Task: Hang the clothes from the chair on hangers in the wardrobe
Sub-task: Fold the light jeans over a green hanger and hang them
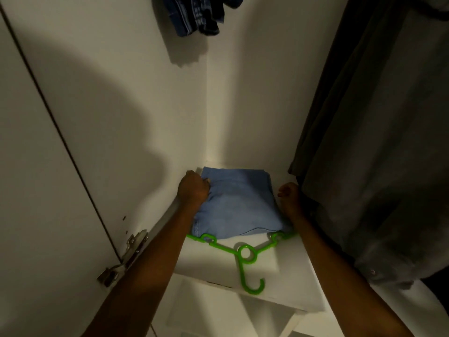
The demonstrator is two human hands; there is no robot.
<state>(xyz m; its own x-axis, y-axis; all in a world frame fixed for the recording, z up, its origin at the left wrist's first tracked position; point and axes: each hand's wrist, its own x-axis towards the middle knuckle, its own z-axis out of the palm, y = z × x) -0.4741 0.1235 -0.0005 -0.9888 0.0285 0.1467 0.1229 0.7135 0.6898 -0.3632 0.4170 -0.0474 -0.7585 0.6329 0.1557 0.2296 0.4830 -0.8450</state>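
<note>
A folded light-blue garment (pixel 239 205) lies on a white wardrobe shelf (pixel 286 283), draped over a bright green plastic hanger (pixel 245 254) whose hook points toward me over the shelf's front edge. My left hand (pixel 193 188) is closed on the garment's left edge near the back corner. My right hand (pixel 290 197) rests curled at the garment's right edge, beside a hanging dark cloth; whether it grips the fabric is unclear.
A dark grey garment (pixel 379 142) hangs at the right, close to my right arm. A blue checked garment (pixel 196 15) hangs at the top. The white wardrobe door (pixel 36 166) with a metal hinge (pixel 126 256) stands at the left. Lower shelves show below.
</note>
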